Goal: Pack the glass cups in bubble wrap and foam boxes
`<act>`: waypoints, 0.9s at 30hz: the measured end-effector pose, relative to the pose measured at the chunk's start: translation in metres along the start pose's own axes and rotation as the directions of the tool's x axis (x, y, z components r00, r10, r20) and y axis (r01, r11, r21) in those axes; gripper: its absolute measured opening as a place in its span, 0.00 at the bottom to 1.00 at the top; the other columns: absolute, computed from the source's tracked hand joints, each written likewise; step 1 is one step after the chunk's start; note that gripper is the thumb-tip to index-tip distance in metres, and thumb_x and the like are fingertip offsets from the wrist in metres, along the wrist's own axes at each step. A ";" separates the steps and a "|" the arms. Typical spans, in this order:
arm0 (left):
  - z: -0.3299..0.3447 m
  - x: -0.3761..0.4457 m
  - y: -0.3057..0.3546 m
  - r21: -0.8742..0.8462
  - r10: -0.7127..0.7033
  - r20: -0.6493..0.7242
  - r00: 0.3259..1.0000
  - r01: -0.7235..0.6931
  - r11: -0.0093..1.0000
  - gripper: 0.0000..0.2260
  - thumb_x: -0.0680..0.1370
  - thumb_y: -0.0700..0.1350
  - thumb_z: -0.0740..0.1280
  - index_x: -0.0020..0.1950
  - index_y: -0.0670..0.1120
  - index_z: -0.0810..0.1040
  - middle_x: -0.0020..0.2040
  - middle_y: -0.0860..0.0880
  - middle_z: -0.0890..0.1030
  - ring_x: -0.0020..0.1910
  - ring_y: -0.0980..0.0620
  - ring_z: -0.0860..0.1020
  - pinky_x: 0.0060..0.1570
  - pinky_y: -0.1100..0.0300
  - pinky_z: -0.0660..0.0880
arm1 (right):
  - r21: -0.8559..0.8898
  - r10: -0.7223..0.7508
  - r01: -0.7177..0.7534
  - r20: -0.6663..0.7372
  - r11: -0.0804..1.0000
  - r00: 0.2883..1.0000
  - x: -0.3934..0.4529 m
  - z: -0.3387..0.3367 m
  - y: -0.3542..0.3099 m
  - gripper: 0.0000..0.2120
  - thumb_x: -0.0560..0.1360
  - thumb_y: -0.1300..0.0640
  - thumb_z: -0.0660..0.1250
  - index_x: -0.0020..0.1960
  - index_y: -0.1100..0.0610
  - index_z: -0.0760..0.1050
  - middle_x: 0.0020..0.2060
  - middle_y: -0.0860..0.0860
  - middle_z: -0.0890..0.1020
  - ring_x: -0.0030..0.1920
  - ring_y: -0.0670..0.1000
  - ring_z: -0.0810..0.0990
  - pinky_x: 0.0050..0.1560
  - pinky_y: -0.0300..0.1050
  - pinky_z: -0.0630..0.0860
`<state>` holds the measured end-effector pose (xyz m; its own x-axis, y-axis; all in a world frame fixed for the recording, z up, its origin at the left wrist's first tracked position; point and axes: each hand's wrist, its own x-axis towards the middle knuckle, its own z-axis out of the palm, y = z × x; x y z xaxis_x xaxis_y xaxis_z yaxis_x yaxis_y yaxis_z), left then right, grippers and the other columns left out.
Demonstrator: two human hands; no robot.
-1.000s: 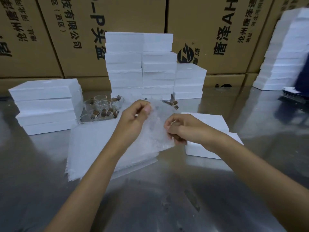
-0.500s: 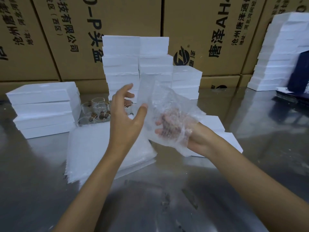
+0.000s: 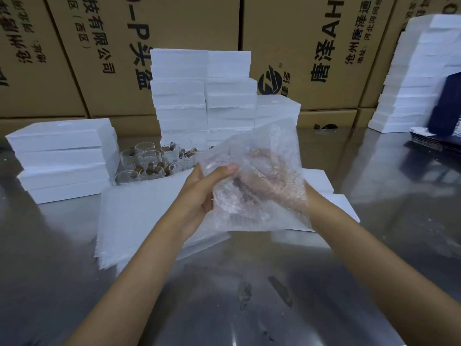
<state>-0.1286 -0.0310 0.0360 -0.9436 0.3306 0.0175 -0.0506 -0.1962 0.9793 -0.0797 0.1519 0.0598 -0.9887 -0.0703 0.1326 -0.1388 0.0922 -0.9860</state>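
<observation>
I hold a clear bubble wrap piece above the table with both hands. My left hand pinches its left edge, thumb on top. My right hand is covered by the wrap up to the wrist and shows only dimly through it, fingers stretched toward the left. I cannot tell whether a cup is inside the wrap. Several glass cups with brown pieces stand in a cluster behind my left hand. A flat stack of bubble wrap sheets lies under my left forearm. A low white foam box sits under my right wrist.
White foam boxes are stacked at the left, at the back centre and at the far right. Cardboard cartons wall off the back. Dark flat items lie at the right on the shiny metal table.
The wrap has dropped lower and folded around my right hand. My left hand, open half a second ago, now pinches the wrap's left edge.
</observation>
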 end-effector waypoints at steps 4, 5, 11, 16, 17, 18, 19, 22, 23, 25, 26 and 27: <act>-0.003 0.002 0.000 -0.185 -0.012 -0.019 1.000 0.008 0.983 0.51 0.62 0.55 0.81 0.80 0.52 0.60 0.65 0.56 0.80 0.63 0.57 0.78 0.61 0.54 0.77 | -0.142 -0.354 0.327 -0.476 0.934 0.805 -0.009 -0.022 -0.004 0.12 0.75 0.68 0.65 0.55 0.55 0.76 0.40 0.50 0.85 0.42 0.47 0.84 0.42 0.43 0.79; -0.003 0.003 0.000 -0.216 -0.003 -0.019 1.000 -0.001 0.976 0.46 0.64 0.54 0.81 0.78 0.51 0.64 0.65 0.55 0.81 0.64 0.55 0.78 0.62 0.51 0.77 | -0.172 -0.373 0.340 -0.591 0.925 0.715 -0.016 -0.028 0.001 0.11 0.75 0.66 0.64 0.53 0.52 0.76 0.39 0.48 0.85 0.43 0.47 0.84 0.43 0.41 0.79; 0.012 0.001 -0.005 -0.358 -0.007 -0.026 1.000 -0.003 0.934 0.27 0.72 0.51 0.77 0.70 0.52 0.76 0.64 0.49 0.82 0.63 0.46 0.80 0.64 0.44 0.76 | 0.175 0.169 -0.151 -0.093 0.973 0.981 -0.062 -0.021 0.036 0.21 0.69 0.63 0.70 0.61 0.52 0.74 0.58 0.48 0.81 0.58 0.54 0.81 0.58 0.57 0.77; 0.038 -0.007 -0.021 -0.349 0.036 0.079 0.996 -0.006 0.937 0.28 0.75 0.46 0.74 0.73 0.45 0.71 0.64 0.40 0.80 0.58 0.39 0.81 0.50 0.46 0.81 | 0.165 0.189 -0.159 -0.187 0.973 0.964 -0.067 0.000 0.034 0.20 0.70 0.45 0.75 0.58 0.52 0.78 0.51 0.48 0.86 0.52 0.50 0.85 0.54 0.50 0.81; 0.039 -0.008 -0.024 -0.327 0.047 0.089 0.995 -0.015 0.945 0.29 0.74 0.46 0.74 0.74 0.45 0.70 0.62 0.41 0.81 0.53 0.40 0.82 0.44 0.48 0.83 | 0.225 0.174 -0.110 -0.290 0.968 0.941 -0.062 -0.002 0.031 0.13 0.74 0.50 0.73 0.56 0.54 0.80 0.49 0.50 0.87 0.50 0.53 0.85 0.52 0.51 0.81; 0.039 -0.010 -0.025 -0.309 0.046 0.094 0.994 -0.015 0.951 0.31 0.73 0.46 0.75 0.73 0.45 0.70 0.59 0.43 0.83 0.45 0.44 0.84 0.36 0.53 0.83 | 0.246 0.154 -0.063 -0.369 0.967 0.916 -0.058 -0.007 0.027 0.08 0.75 0.56 0.71 0.54 0.55 0.81 0.46 0.50 0.87 0.48 0.54 0.86 0.50 0.50 0.82; 0.038 -0.011 -0.027 -0.286 0.036 0.098 0.995 -0.006 0.958 0.33 0.71 0.46 0.77 0.73 0.45 0.70 0.57 0.46 0.84 0.39 0.47 0.83 0.31 0.56 0.82 | 0.225 0.129 -0.032 -0.427 0.974 0.895 -0.055 -0.013 0.023 0.06 0.75 0.60 0.69 0.51 0.55 0.81 0.43 0.50 0.87 0.45 0.54 0.86 0.46 0.49 0.83; 0.034 -0.015 -0.033 -0.020 -0.014 0.120 0.993 0.017 1.000 0.37 0.64 0.51 0.82 0.70 0.49 0.73 0.57 0.53 0.84 0.45 0.47 0.83 0.50 0.50 0.80 | 0.052 0.049 -0.027 -0.497 0.998 0.866 -0.047 -0.029 0.020 0.07 0.74 0.65 0.67 0.45 0.55 0.81 0.35 0.47 0.84 0.36 0.46 0.82 0.36 0.38 0.79; 0.033 -0.016 -0.035 0.115 -0.025 0.137 0.990 0.010 0.993 0.36 0.62 0.54 0.82 0.68 0.52 0.74 0.58 0.54 0.84 0.52 0.49 0.83 0.56 0.49 0.77 | -0.006 0.028 -0.036 -0.499 0.999 0.866 -0.044 -0.031 0.020 0.07 0.74 0.65 0.67 0.44 0.55 0.81 0.34 0.47 0.83 0.33 0.43 0.80 0.33 0.34 0.77; 0.033 -0.020 -0.039 0.317 -0.019 0.164 0.986 -0.035 0.948 0.35 0.58 0.59 0.81 0.61 0.52 0.75 0.55 0.55 0.84 0.53 0.56 0.83 0.55 0.57 0.77 | -0.112 0.009 -0.077 -0.510 0.991 0.860 -0.038 -0.033 0.021 0.07 0.75 0.63 0.69 0.41 0.54 0.79 0.32 0.47 0.81 0.27 0.39 0.77 0.26 0.30 0.72; 0.034 -0.021 -0.040 0.401 -0.002 0.168 0.986 -0.066 0.914 0.33 0.57 0.60 0.81 0.59 0.52 0.76 0.53 0.55 0.83 0.51 0.59 0.82 0.50 0.63 0.77 | -0.136 0.006 -0.085 -0.497 0.987 0.868 -0.037 -0.032 0.022 0.07 0.75 0.63 0.70 0.40 0.54 0.78 0.33 0.48 0.81 0.26 0.40 0.78 0.24 0.32 0.72; 0.034 -0.022 -0.042 0.495 0.012 0.173 0.985 -0.097 0.863 0.32 0.57 0.61 0.80 0.57 0.53 0.77 0.52 0.55 0.82 0.48 0.61 0.81 0.45 0.69 0.75 | -0.172 -0.017 -0.074 -0.475 0.982 0.880 -0.035 -0.032 0.023 0.08 0.74 0.65 0.70 0.40 0.54 0.77 0.34 0.50 0.81 0.27 0.45 0.79 0.23 0.35 0.73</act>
<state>-0.0943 0.0009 0.0018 -0.8735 0.4827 0.0634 0.2098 0.2555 0.9438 -0.0497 0.1878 0.0358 -0.8948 0.4082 0.1811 -0.0729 0.2665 -0.9611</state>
